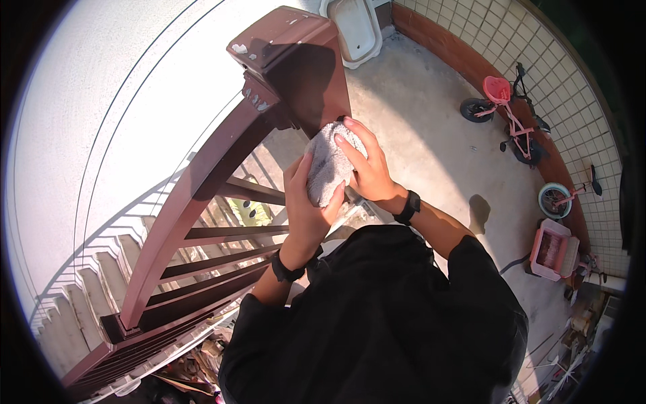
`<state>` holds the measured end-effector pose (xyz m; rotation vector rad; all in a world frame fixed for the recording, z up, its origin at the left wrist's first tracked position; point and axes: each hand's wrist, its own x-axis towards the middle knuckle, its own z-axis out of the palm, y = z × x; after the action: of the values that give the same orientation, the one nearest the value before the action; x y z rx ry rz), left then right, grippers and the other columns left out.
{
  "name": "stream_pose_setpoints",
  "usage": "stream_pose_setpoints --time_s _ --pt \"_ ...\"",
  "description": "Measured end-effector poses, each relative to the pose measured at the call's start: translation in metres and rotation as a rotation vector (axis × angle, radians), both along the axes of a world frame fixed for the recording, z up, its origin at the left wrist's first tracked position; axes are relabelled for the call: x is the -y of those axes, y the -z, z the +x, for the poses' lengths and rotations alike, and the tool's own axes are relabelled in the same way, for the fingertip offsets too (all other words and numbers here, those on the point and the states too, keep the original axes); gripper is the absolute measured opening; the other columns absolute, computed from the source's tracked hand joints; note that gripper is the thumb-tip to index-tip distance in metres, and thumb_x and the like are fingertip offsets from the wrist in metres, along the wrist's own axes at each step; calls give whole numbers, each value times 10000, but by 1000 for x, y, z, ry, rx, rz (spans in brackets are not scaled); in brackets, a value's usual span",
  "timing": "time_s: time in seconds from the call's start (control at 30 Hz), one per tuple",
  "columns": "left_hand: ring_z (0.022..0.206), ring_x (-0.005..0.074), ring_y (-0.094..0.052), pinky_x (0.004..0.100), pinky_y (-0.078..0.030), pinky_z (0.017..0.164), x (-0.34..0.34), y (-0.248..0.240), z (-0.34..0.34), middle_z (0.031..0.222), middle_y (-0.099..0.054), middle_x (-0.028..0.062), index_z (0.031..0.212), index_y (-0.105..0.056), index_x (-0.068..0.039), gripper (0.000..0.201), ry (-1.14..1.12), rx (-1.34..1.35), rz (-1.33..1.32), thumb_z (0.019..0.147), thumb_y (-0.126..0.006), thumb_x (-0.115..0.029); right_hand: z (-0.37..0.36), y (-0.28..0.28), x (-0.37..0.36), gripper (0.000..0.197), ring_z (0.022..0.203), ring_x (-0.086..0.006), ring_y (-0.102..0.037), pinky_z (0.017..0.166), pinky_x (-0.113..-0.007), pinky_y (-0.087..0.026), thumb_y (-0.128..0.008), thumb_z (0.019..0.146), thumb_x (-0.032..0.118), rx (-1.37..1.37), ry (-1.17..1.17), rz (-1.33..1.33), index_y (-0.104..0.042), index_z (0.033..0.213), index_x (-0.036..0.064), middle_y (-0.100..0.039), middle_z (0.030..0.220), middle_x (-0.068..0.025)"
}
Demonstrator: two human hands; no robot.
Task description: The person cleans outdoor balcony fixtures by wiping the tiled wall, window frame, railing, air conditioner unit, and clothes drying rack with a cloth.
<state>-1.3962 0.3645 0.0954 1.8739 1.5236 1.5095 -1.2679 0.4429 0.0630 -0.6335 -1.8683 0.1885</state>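
Observation:
A bunched grey cloth (326, 161) is held in front of me between both hands, close to the brown railing post (306, 74). My left hand (304, 205) grips its left and lower side, the thumb along its edge. Over its upper right side curl the fingers of my right hand (369, 163). The post has a broad cap with chipped pale patches. From it a brown handrail (195, 182) with slats slopes down to the left. Whether the cloth touches the post cannot be made out. A black band sits on each wrist.
Stairs (101, 276) descend beyond the railing at left. A white tub (353, 30) stands behind the post. Along the tiled wall (491, 34) at right are a pink child's bike (515, 124), another small wheel (555, 200) and a pink box (548, 249). Clutter lies at lower right.

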Motion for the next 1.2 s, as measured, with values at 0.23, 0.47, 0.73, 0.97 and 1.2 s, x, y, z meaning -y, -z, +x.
stream_pose_setpoints --time_s 0.23,0.47,0.73,0.97,1.2 --pt "1048 389 -491 415 -441 839 -37 -31 22 1201 -429 253 1175 -506 -44 458 -63 -302 416 743 -645 18 -22 -36 -32 572 1055 -331 -491 879 -389 -420 -681 660 21 -382 132 157 -494 1198 72 -437 1199 -172" --pt "1033 399 -492 412 -423 857 -43 23 26 1211 -428 225 1237 -472 -38 582 6 -434 180 683 -649 -26 -15 35 -8 499 990 -352 -524 829 -359 -444 -625 750 89 -405 85 -400 -459 1219 46 -444 1144 -190" --pt "1132 463 -353 535 -370 894 21 39 -25 1247 -276 330 1292 -276 -19 619 -157 -440 304 827 -567 -305 -49 11 28 389 992 -298 -535 833 -377 -453 -643 679 117 -196 -22 -110 -619 1067 120 -512 1105 -121" --pt "1214 484 -286 575 -333 918 -18 -25 -11 1342 -152 321 1352 -227 -12 669 -88 -513 449 852 -511 -354 -58 -55 -9 420 1058 -285 -507 869 -391 -446 -644 721 147 -558 -73 13 -587 1137 153 -500 1143 -117" --pt "1167 548 -306 532 -354 922 -16 4 -7 1293 -199 412 1344 -299 -20 726 56 -681 171 749 -637 -263 -55 30 -8 397 1126 -258 -445 959 -349 -384 -579 767 150 -600 -254 -311 -545 1153 66 -504 1236 -79"
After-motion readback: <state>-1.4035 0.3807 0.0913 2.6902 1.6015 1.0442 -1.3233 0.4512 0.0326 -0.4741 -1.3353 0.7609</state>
